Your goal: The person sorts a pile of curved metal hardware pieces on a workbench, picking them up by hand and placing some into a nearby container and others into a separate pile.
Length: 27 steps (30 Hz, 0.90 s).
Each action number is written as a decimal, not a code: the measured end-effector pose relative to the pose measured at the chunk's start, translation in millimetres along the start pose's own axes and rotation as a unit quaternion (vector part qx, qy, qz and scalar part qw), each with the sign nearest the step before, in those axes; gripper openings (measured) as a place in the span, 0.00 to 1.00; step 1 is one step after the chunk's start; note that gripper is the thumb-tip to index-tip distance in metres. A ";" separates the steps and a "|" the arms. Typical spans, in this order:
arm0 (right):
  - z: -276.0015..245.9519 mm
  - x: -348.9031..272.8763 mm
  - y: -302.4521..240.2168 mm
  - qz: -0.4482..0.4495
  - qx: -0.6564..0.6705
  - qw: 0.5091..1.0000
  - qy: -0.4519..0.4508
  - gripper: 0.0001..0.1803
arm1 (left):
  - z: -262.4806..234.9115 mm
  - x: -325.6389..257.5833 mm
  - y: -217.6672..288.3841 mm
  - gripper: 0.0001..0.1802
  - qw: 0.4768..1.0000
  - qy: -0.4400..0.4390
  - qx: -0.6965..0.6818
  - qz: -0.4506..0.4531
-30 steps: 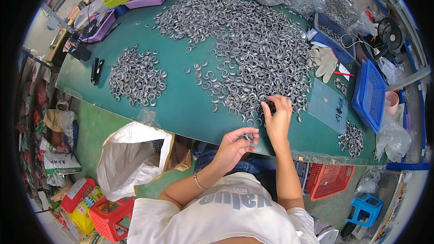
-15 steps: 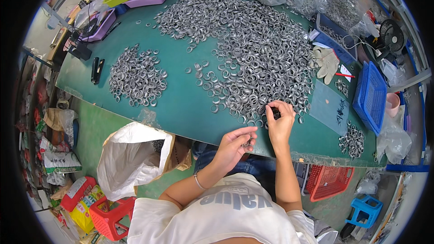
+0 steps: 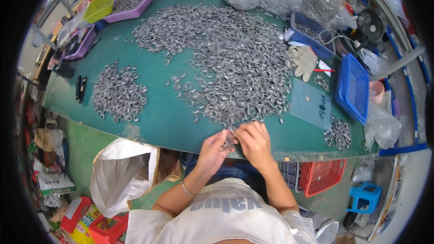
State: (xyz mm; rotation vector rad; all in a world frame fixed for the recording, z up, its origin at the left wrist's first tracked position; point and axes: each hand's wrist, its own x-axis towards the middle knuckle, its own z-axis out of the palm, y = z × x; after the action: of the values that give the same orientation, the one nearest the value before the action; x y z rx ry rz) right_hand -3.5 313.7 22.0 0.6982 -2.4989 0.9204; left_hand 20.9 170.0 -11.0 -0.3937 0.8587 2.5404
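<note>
A large heap of grey metal rings [image 3: 244, 63] covers the middle of the green table [image 3: 172, 129]. My left hand [image 3: 212, 156], just off the near edge of the heap, has its fingers curled around several metal rings [image 3: 227, 143]. Right beside it, my right hand [image 3: 255, 143] pinches a single metal ring [image 3: 232, 129] between thumb and fingertips, above the left hand's rings. A smaller pile of rings [image 3: 120, 92] lies to the left, and another small pile [image 3: 337, 134] sits near the table's right end.
Blue baskets [image 3: 352, 88], a glove [image 3: 304, 61] and a clear plastic sheet [image 3: 311, 100] lie on the right. Black-handled tools [image 3: 81, 89] rest at the left. An open white sack [image 3: 122, 171] stands below the front edge. Filled bags [image 3: 316, 2] line the back.
My right hand has moved left from the heap's edge to my left hand, now with a ring at its fingertips. The whole view has shifted slightly.
</note>
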 end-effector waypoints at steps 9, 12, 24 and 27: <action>0.5 16.9 1.1 0.088 0.138 0.986 0.017 0.13 | -10.5 -10.0 4.6 0.17 0.996 -0.081 -0.003 0.033; 6.2 32.2 18.4 0.042 -0.050 0.997 -0.052 0.23 | -7.4 -10.9 5.8 0.16 0.996 -0.082 0.011 0.034; 9.7 12.1 54.3 0.118 0.057 0.980 0.146 0.05 | -5.1 -1.6 -3.0 0.14 0.999 -0.022 0.029 0.014; 0.7 2.3 49.4 0.214 0.147 0.952 0.161 0.04 | -8.8 3.6 -8.1 0.13 0.997 -0.078 0.023 -0.009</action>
State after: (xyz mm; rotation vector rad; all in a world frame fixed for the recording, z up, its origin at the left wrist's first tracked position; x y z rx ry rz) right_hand -33.7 345.2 -1.4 0.0606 -2.2726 1.4516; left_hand 22.8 171.4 -23.2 -0.1853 0.8477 2.4918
